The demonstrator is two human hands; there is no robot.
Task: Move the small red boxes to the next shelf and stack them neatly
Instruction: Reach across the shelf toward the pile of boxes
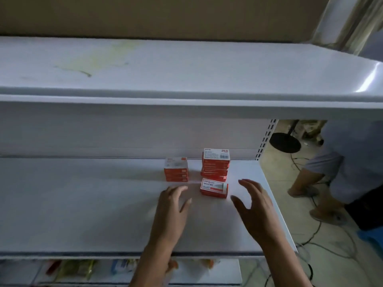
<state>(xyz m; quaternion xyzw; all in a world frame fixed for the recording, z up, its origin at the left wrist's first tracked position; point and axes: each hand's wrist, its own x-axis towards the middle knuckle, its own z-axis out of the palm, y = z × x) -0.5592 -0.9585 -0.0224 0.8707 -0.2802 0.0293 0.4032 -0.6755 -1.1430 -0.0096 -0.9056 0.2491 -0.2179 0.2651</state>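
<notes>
On white shelf (pixel 103 204), two red box stacks (pixel 215 164), one loose box (pixel 214 190) between open hands (pixel 172 206)

We seem to be in a shop: white metal display shelving (pixel 124 204) with a slotted upright (pixel 266 139), small red-and-white boxes of staples (pixel 215 162) stacked on it, and colourful packaged goods (pixel 83 268) on the lower shelf.

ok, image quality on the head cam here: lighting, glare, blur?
Head view: dim overall; glare streak on the top shelf at its right end; wide-angle bowing of shelf edges; left hand slightly motion-blurred, right hand sharper; print on the lone red box soft; goods below blurred.
</notes>
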